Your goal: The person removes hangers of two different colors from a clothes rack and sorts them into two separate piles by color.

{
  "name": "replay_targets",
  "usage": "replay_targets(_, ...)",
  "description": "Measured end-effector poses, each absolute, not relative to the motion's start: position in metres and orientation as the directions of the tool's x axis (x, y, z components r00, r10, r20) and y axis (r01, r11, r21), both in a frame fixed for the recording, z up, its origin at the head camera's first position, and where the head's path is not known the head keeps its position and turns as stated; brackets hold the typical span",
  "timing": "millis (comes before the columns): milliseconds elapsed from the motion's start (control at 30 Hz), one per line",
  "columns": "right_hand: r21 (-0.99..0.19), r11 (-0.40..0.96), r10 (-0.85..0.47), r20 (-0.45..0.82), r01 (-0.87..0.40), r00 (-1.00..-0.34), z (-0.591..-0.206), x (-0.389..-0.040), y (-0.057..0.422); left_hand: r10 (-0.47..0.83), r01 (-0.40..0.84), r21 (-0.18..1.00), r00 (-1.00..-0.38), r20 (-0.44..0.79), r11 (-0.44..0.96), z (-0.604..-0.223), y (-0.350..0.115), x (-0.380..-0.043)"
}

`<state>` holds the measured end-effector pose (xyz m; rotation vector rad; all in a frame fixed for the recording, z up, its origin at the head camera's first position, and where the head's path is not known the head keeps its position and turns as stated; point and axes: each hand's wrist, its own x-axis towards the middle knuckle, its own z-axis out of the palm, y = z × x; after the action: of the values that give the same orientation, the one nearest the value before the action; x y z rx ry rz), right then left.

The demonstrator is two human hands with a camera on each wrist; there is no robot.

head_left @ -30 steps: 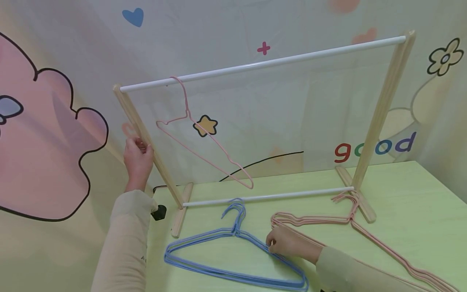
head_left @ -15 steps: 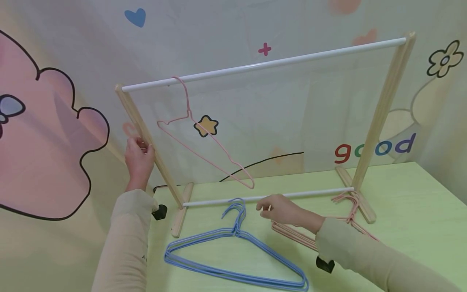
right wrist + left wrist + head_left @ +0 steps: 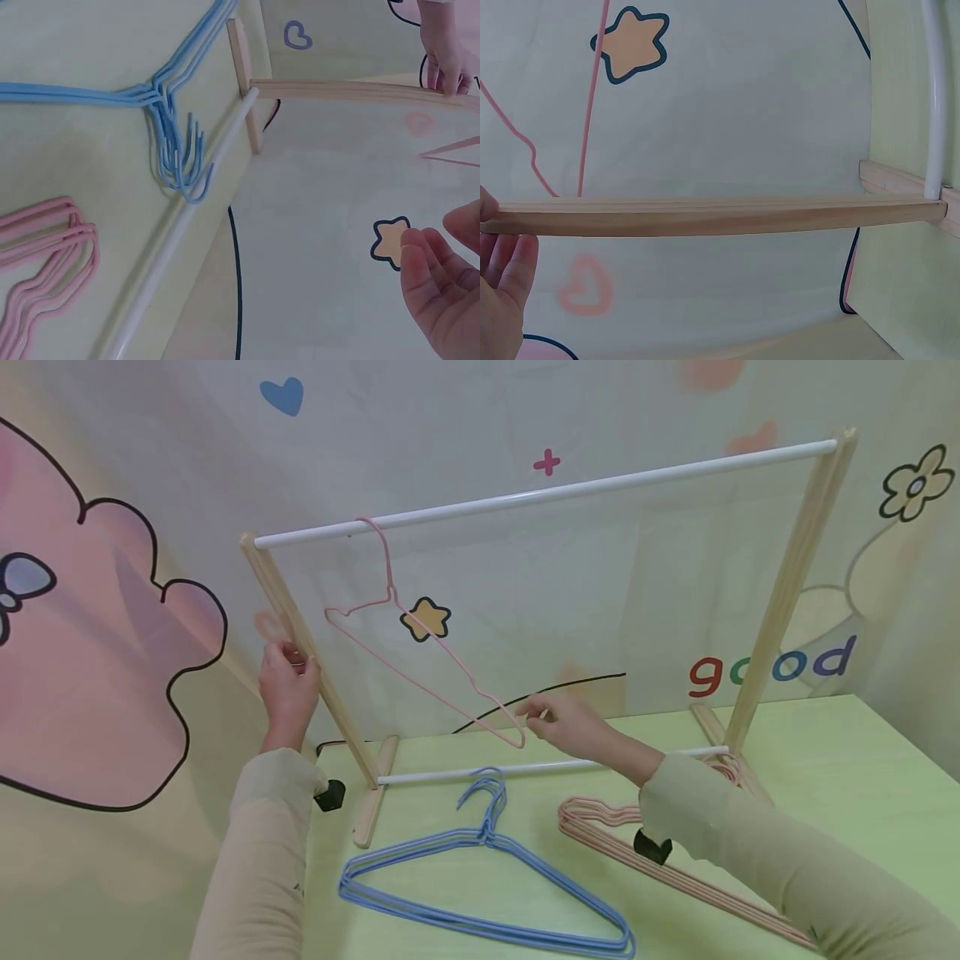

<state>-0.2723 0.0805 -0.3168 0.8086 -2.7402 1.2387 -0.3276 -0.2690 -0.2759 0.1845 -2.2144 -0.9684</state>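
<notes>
A pink wire hanger (image 3: pixel 431 647) hangs by its hook from the upper white rail (image 3: pixel 540 496) of a wooden-ended rack, close to the left end. My left hand (image 3: pixel 288 693) grips the rack's left wooden post (image 3: pixel 330 706); the left wrist view shows the thumb on one side of the post (image 3: pixel 727 216) and fingers on the other. At the hanger's lower right corner is my right hand (image 3: pixel 566 722), its fingers bent. In the right wrist view, thumb and fingers of the right hand (image 3: pixel 450 300) stand apart; whether they touch the hanger cannot be told.
Several blue hangers (image 3: pixel 487 927) lie stacked on the light green table (image 3: pixel 840 793) before the rack. Several pink hangers (image 3: pixel 615 843) lie to their right, partly hidden by the right sleeve. The lower white rail (image 3: pixel 435 776) runs behind the blue hooks.
My right hand has risen from beside the stacked blue and pink hangers to the hanging pink hanger's lower corner. My left hand stays on the post.
</notes>
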Motion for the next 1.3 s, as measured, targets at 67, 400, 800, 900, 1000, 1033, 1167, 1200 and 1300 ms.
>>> replay_targets(67, -0.686, 0.553, -0.438, 0.243, -0.473, -0.865, -0.311, -0.275, 0.08, -0.383, 0.148, 0.688, -0.738, 0.555, 0.711, -0.276, -0.269, -0.328)
replay_targets(400, -0.777, 0.487, -0.415, 0.195, -0.398, -0.889, -0.28, -0.285, 0.069, -0.389, 0.148, 0.691, -0.734, 0.556, 0.708, -0.276, -0.269, -0.329)
replay_targets(800, -0.842, 0.404, -0.454, 0.154, -0.357, -0.877, -0.255, -0.29, 0.051, -0.388, 0.158, 0.698, -0.736, 0.554, 0.698, -0.277, -0.27, -0.329)
replay_targets(900, -0.86, 0.389, -0.44, 0.142, -0.331, -0.887, -0.251, -0.292, 0.044, -0.392, 0.168, 0.694, -0.722, 0.57, 0.7, -0.277, -0.269, -0.328)
replay_targets(1000, -0.862, 0.391, -0.424, 0.142, -0.323, -0.894, -0.248, -0.296, 0.035, -0.391, 0.179, 0.691, -0.714, 0.581, 0.7, -0.277, -0.269, -0.328)
replay_targets(1033, -0.865, 0.389, -0.418, 0.141, -0.318, -0.897, -0.247, -0.297, 0.031, -0.39, 0.179, 0.692, -0.715, 0.58, 0.7, -0.277, -0.269, -0.328)
replay_targets(1167, -0.867, 0.397, -0.396, 0.133, -0.3, -0.908, -0.246, -0.3, 0.02, -0.382, 0.171, 0.69, -0.728, 0.57, 0.704, -0.278, -0.271, -0.33)
replay_targets(1200, -0.868, 0.399, -0.391, 0.129, -0.294, -0.911, -0.245, -0.301, 0.018, -0.381, 0.168, 0.688, -0.728, 0.569, 0.706, -0.278, -0.271, -0.33)
replay_targets(1300, -0.866, 0.416, -0.366, 0.12, -0.277, -0.923, -0.245, -0.302, 0.014, -0.383, 0.156, 0.689, -0.735, 0.56, 0.708, -0.278, -0.271, -0.33)
